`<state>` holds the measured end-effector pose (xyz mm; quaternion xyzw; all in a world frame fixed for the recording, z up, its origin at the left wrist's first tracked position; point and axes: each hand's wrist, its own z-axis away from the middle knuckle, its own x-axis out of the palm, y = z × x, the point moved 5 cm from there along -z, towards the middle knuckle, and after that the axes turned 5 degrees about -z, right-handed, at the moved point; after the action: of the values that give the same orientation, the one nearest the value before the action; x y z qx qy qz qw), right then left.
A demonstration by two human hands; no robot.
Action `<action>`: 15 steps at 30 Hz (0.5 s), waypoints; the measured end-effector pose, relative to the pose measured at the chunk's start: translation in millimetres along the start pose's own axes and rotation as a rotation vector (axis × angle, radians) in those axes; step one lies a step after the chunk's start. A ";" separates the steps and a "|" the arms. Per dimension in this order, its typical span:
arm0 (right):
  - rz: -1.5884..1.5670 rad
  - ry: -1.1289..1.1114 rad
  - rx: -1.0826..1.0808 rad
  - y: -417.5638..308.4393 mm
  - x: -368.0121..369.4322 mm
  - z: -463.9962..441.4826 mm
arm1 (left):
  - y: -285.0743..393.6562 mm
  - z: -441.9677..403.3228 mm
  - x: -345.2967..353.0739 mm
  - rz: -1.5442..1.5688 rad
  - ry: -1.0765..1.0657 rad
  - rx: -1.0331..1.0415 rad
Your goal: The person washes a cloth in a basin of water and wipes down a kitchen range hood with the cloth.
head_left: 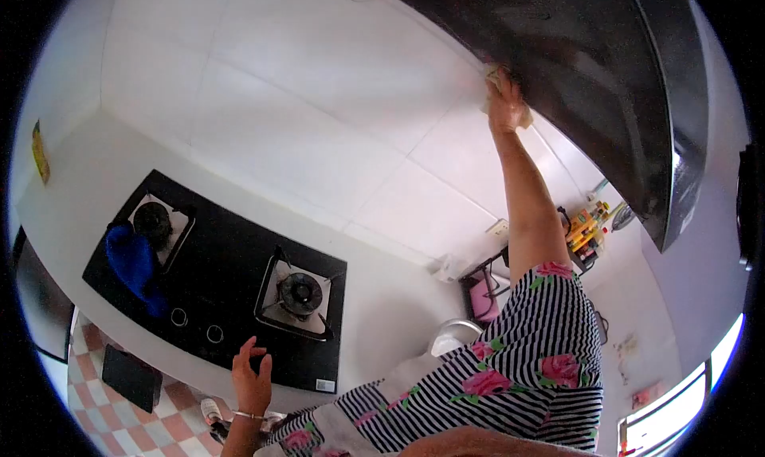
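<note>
My right hand [507, 105] is raised to the white tiled wall [358, 82], pressing a pale cloth [524, 119] near the lower edge of the dark range hood [590, 66]. The cloth shows around the fingers and below the palm. Lower down, my left hand [252, 376] hovers by the front edge of the black gas stove [231, 258], its fingers apart and nothing in them. A blue cloth [131, 264] lies on the stove beside the left burner [152, 223]. The right burner [300, 294] is uncovered.
Right of the stove are a metal bowl [456, 334], a black rack with a pink item [483, 299] and several bottles [588, 227]. A yellow packet [40, 152] is at the far left. The hood overhangs the upper right. Below is a checkered floor [119, 437].
</note>
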<state>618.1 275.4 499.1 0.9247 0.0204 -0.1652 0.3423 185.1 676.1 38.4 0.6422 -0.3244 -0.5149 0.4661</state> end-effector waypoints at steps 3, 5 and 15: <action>-0.052 0.091 -0.106 -54.7 -41.5 -48.7 | -25.1 3.7 6.8 0.111 -0.016 -0.056; 0.272 0.027 -0.241 -74.4 -54.8 -66.0 | -26.6 4.9 15.1 0.153 -0.033 -0.049; 0.498 -0.416 0.014 -37.5 -65.7 -21.6 | -26.0 23.6 16.5 0.287 -0.103 -0.114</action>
<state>556.6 322.9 512.0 0.8501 -0.2778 -0.2619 0.3628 165.0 664.4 7.4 0.5345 -0.4065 -0.4929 0.5532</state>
